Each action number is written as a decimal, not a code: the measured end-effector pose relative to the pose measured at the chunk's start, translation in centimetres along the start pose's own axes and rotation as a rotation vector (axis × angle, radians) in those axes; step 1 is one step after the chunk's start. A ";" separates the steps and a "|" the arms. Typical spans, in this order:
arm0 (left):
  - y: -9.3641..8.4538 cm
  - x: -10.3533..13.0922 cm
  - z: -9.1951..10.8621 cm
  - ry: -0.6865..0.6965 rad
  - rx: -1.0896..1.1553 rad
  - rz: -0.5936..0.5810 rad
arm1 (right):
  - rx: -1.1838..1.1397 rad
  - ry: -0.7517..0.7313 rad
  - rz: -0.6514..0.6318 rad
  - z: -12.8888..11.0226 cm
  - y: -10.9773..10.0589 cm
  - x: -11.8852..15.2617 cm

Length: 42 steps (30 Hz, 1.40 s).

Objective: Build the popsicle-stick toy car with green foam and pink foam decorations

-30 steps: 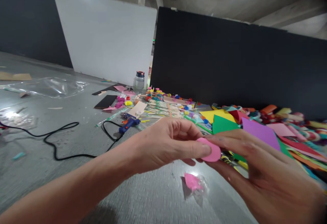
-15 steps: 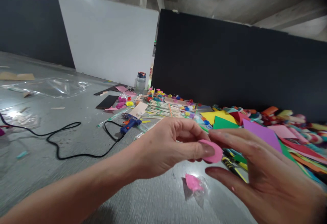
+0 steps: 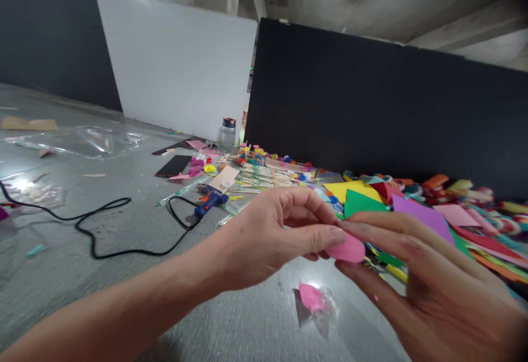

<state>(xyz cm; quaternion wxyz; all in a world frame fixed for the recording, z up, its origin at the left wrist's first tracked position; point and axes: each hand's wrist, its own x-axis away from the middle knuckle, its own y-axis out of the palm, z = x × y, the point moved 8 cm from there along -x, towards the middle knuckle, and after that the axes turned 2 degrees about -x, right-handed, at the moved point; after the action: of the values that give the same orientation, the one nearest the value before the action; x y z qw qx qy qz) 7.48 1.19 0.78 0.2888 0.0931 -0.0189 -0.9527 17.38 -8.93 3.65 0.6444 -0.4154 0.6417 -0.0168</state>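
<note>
A flat, rounded piece of pink modelling clay [image 3: 348,249] is held up in front of me. My left hand [image 3: 280,235] pinches it, thumb on top and curled fingers beneath. From the right, my right hand [image 3: 412,274] closes on its edges, with fingertips at the far side and thumb at the near side. A small pink speck sticks to my right thumb. Below the hands, a pink lump in crumpled clear wrapping [image 3: 313,297] lies on the grey floor [image 3: 231,323].
A blue glue gun [image 3: 212,202] with a looping black cord [image 3: 124,253] lies left of my hands. Beyond are bundled wooden sticks [image 3: 262,175] and a bottle [image 3: 228,132]. Coloured sheets [image 3: 421,216] spread at the right. A black panel [image 3: 371,103] stands behind.
My right thumb and fingers have come together onto the clay's edges. The clay has tilted and shifted slightly right, while my left hand stays nearly still.
</note>
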 end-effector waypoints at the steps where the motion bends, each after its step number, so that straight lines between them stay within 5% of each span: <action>1: 0.0 0.0 0.0 0.008 0.004 0.011 | 0.009 -0.007 0.001 0.0 0.0 0.0; 15: -0.5 0.9 1.2 0.076 -0.180 0.145 | -0.078 0.108 0.030 1.0 -0.1 0.4; 21: 0.7 0.5 -0.3 -0.027 -0.135 -0.070 | -0.068 0.053 0.007 0.7 -0.1 0.3; 36: 0.9 1.1 0.2 0.018 -0.333 0.004 | -0.064 -0.006 -0.069 -0.4 0.8 -0.5; 42: 1.0 0.8 0.0 -0.001 -0.280 -0.057 | -0.092 0.042 -0.051 -0.2 0.8 -0.2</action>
<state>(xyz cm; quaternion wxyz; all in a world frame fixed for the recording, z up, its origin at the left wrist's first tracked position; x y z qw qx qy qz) 7.40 -0.06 0.74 0.2715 0.0520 0.1170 -0.9539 16.80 -8.38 3.42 0.6105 -0.4603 0.6444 -0.0122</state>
